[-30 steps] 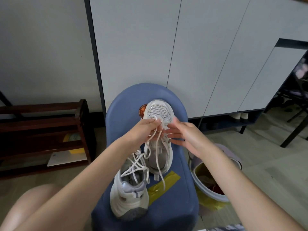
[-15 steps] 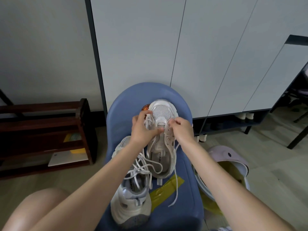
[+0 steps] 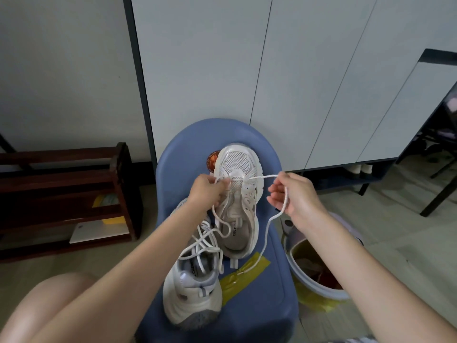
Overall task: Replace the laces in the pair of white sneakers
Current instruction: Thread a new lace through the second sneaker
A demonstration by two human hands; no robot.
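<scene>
Right hand (image 3: 295,196) fingers curled round white lace (image 3: 264,177) beside far sneaker (image 3: 237,194), left hand (image 3: 206,189) fingers pinching lace at eyelets

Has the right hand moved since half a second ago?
Yes. The right hand has drawn away to the right of the far sneaker, pulling the lace out sideways over the blue stool; earlier it sat at the eyelets.

near sneaker (image 3: 190,288) toe behind left forearm, bin (image 3: 319,288) contents unclear
</scene>
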